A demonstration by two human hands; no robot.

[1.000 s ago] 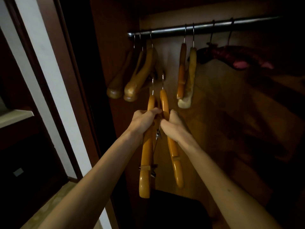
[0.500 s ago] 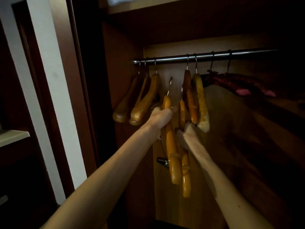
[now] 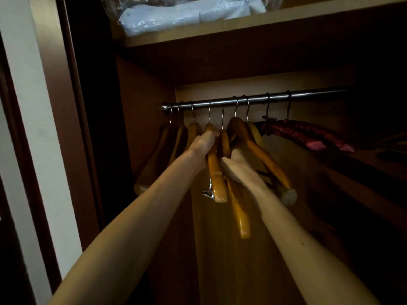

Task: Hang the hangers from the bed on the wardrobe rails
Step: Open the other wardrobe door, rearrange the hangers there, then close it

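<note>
Under the steel rail [image 3: 253,99], my hands grip smooth wooden hangers, left hand [image 3: 203,146] on one [image 3: 214,172], right hand [image 3: 236,168] on another [image 3: 239,208], fingers hidden in gloom.

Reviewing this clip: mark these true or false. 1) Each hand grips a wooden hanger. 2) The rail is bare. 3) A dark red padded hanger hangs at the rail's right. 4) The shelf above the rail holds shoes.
1) True: the left hand grips one wooden hanger, the right hand another.
2) False: the rail already carries several hangers.
3) True: the padded hanger hangs there.
4) False: the shelf holds pale folded fabric in clear plastic.
</note>
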